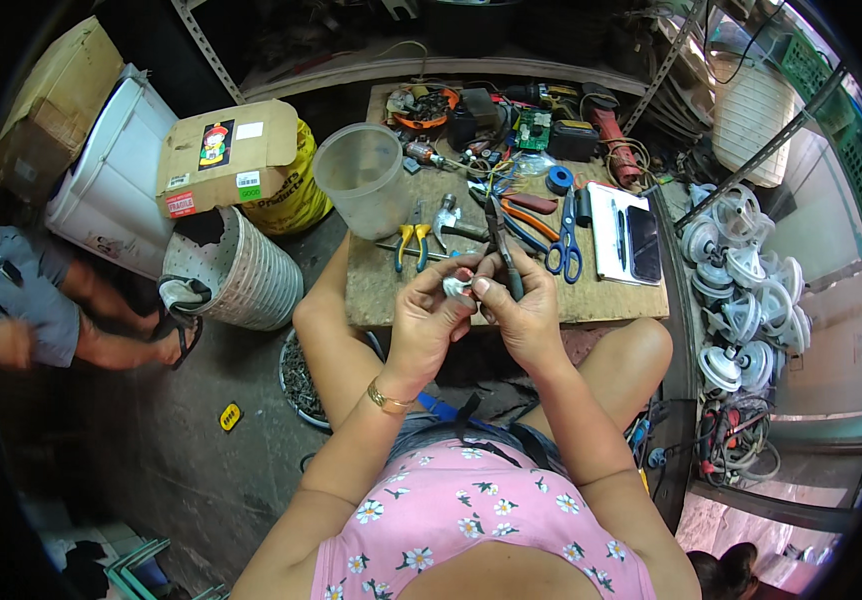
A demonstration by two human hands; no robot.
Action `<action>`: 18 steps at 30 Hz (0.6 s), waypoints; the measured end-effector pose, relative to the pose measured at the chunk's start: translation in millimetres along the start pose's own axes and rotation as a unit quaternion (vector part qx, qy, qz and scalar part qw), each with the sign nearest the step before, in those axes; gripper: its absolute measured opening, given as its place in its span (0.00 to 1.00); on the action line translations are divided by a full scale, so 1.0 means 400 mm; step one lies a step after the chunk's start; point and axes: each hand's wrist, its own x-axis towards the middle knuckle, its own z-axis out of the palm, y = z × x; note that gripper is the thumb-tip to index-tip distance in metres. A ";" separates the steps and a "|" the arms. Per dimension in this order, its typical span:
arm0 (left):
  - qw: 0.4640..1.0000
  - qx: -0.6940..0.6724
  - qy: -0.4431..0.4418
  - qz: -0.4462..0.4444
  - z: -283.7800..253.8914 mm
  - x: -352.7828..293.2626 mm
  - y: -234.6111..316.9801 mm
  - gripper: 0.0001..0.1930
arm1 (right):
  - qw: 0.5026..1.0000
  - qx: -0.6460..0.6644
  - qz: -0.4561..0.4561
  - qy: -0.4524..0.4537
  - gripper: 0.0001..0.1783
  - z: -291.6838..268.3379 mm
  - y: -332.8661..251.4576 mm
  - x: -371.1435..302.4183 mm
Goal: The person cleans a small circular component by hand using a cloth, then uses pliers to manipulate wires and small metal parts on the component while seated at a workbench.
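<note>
White piece (456,286): pinched in the left hand's (429,312) fingers, near the table's (376,297) front edge.
Right hand (523,308): fingers bent beside it, dark pliers (499,235) against them; exact grip unclear.
Risk: a shallow pinch could drop it floorward.
Table: wooden, carrying scissors (568,237), hammer (445,217).
Room: ribbed bin (264,278), grey floor (186,430).

- The left hand (429,305) was curled, its thumb bent inward.
- The right hand (525,305) was close beside it, pinching.
- The left forearm (353,441) and right forearm (581,415) converged forward.
</note>
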 end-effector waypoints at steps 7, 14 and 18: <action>0.995 0.053 0.080 0.026 -0.035 0.048 0.051 0.18 | 0.967 0.248 0.037 0.043 0.17 -0.122 0.126 0.051; 0.958 0.274 0.054 -0.060 -0.098 0.013 -0.135 0.16 | 0.980 0.173 -0.048 0.080 0.15 -0.129 0.188 0.031; 0.939 0.344 0.002 -0.030 -0.039 -0.007 -0.185 0.18 | 0.992 -0.052 -0.035 0.109 0.19 -0.094 0.186 -0.014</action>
